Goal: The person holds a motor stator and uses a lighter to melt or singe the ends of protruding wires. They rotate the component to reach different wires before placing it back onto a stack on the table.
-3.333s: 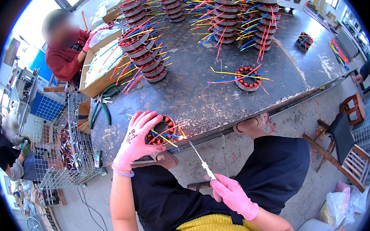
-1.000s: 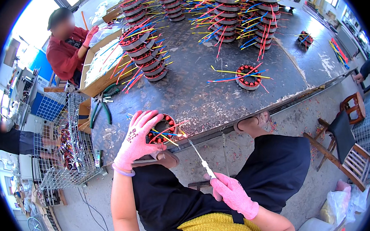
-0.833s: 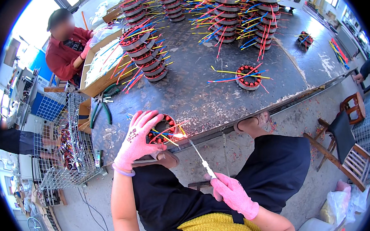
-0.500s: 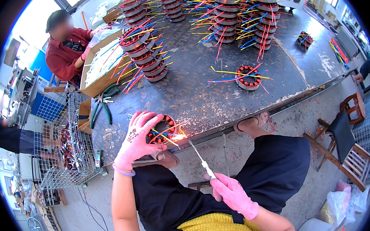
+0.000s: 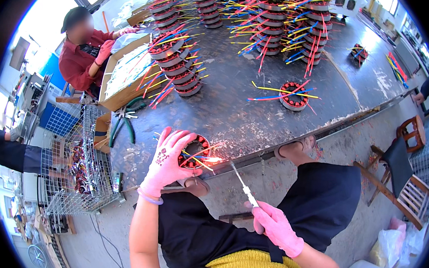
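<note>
My left hand (image 5: 167,160), in a pink glove, is closed round the left side of a wound motor stator (image 5: 203,144) at the table's front edge. Red, yellow and blue wire leads cross the stator's opening. An orange flame (image 5: 214,159) glows at the leads on its right side. Gloved in pink as well, my right hand (image 5: 278,227) grips a slim torch (image 5: 248,193) with a white handle and thin metal tube. The tube's tip points at the flame, a little apart from the stator.
Stacks of wired stators (image 5: 268,27) stand along the back of the table (image 5: 216,105). One single stator (image 5: 294,96) lies right of centre. Green-handled pliers (image 5: 123,122) lie left, beside a cardboard box (image 5: 111,85). A co-worker (image 5: 85,54) sits beyond it. A wire basket (image 5: 71,175) stands left.
My view has shifted slightly, moving the scene rightward in the picture. The torch tip is a little farther from the stator. The co-worker's near hand has risen.
</note>
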A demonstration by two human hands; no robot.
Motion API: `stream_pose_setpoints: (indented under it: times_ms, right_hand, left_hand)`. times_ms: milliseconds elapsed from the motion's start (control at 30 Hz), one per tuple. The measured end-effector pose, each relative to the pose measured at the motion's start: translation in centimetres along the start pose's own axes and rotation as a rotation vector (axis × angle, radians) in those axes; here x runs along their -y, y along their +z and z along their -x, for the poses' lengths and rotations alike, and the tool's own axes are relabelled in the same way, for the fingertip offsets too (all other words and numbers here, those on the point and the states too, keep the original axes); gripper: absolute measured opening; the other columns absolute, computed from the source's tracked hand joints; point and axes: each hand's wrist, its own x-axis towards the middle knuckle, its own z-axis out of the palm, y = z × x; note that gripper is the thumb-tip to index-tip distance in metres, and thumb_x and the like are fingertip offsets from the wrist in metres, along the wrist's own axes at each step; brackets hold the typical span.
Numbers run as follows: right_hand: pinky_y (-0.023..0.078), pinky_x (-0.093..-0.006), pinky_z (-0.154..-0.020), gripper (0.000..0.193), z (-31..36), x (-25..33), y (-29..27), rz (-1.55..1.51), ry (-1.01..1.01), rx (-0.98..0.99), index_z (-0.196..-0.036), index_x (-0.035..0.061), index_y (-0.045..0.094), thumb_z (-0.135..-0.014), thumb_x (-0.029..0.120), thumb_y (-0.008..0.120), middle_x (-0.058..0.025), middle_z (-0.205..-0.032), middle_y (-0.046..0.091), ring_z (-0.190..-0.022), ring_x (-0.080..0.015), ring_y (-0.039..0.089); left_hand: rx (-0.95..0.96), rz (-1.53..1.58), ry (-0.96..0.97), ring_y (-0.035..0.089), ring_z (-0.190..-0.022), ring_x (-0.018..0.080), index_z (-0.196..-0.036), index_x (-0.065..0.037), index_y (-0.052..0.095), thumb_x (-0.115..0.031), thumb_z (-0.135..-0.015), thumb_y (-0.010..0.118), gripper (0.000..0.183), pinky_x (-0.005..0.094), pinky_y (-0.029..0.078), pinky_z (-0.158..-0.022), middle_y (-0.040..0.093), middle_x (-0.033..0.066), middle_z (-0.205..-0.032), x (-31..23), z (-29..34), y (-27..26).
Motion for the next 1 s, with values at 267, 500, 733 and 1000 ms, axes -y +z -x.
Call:
stream_pose_setpoints:
  times_ms: [267,500,733,1000]
  right_hand:
    - [0.028,-0.0211,-0.052,0.037,2.2,2.9,-2.0,-0.014,-0.131,-0.161,-0.134,0.0005,0.058,-0.107,0.024,0.051,0.0042,-0.066,0.05,-0.057,-0.0037,0.04]
    - [0.024,-0.0206,-0.047,0.039,2.3,4.1,-2.3,0.068,-0.157,-0.264,-0.131,-0.0002,0.058,-0.107,0.03,0.05,0.0046,-0.062,0.048,-0.05,-0.0023,0.035]
    - [0.025,-0.0191,-0.046,0.04,1.3,3.3,-1.8,0.044,-0.11,-0.181,-0.134,-0.001,0.057,-0.108,0.028,0.049,0.0038,-0.063,0.049,-0.048,-0.0021,0.035]
    - [0.026,-0.02,-0.049,0.041,1.3,2.5,-1.6,0.046,-0.049,-0.09,-0.136,0.0011,0.058,-0.106,0.03,0.052,0.0052,-0.067,0.051,-0.056,-0.0027,0.041]
  left_hand:
    - [-0.125,0.286,0.03,0.056,-0.129,0.0302,-0.128,-0.006,0.059,-0.039,-0.052,0.093,0.09,0.0521,0.024,-0.122,0.062,0.0118,-0.129,-1.5,-0.1,-2.3]
    - [-0.172,0.333,0.14,0.055,-0.13,0.0346,-0.128,-0.005,0.059,-0.046,-0.049,0.093,0.096,0.0562,0.023,-0.121,0.061,0.017,-0.131,-2.7,-0.5,-4.2]
    - [-0.035,0.146,0.052,0.052,-0.13,0.0322,-0.13,-0.006,0.059,-0.04,-0.055,0.091,0.088,0.0541,0.024,-0.122,0.059,0.0116,-0.132,-1.0,-0.3,-2.0]
    - [0.035,0.099,0.055,0.048,-0.136,0.0336,-0.137,-0.009,0.053,-0.039,-0.06,0.09,0.092,0.0544,0.024,-0.121,0.055,0.0126,-0.139,0.1,-0.4,-0.1]
